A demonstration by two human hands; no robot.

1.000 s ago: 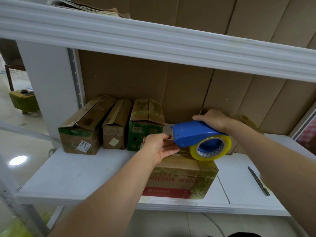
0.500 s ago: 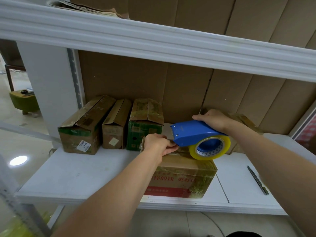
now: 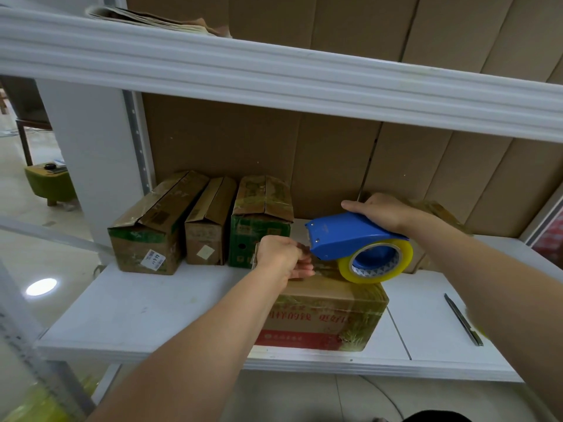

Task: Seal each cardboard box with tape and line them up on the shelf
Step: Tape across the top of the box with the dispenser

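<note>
I observe a white shelf [image 3: 170, 312] carrying several cardboard boxes against a cardboard-lined back wall [image 3: 243, 141]. The box being sealed [image 3: 332, 318] lies near the shelf's front edge, roughly at centre, with red print on its front face and glossy tape over its right corner.

The right hand [image 3: 380, 211] grasps the blue tape dispenser [image 3: 344, 236] from above, fingers wrapped over its back. The dispenser sits over the top of the box, nose pointing left, and its yellowish tape roll [image 3: 376, 263] rests at the top's right side. I cannot tell whether the roll presses on the cardboard.

The left hand [image 3: 281, 257] is clenched at the dispenser's nose, on the far left part of the box top. Its fingers are curled and appear to pinch the tape end, though the strip itself is too faint to confirm.

Three boxes stand in a row at the back left, touching one another: a brown-and-green box [image 3: 149, 236], a plain brown box [image 3: 207, 233], and a green-fronted box [image 3: 259, 220]. Another box [image 3: 438, 211] sits behind the right forearm, mostly hidden.

A slim dark cutter [image 3: 463, 319] lies on the shelf's right part, well apart from the boxes. An upper shelf [image 3: 274, 83] crosses the view above.
</note>
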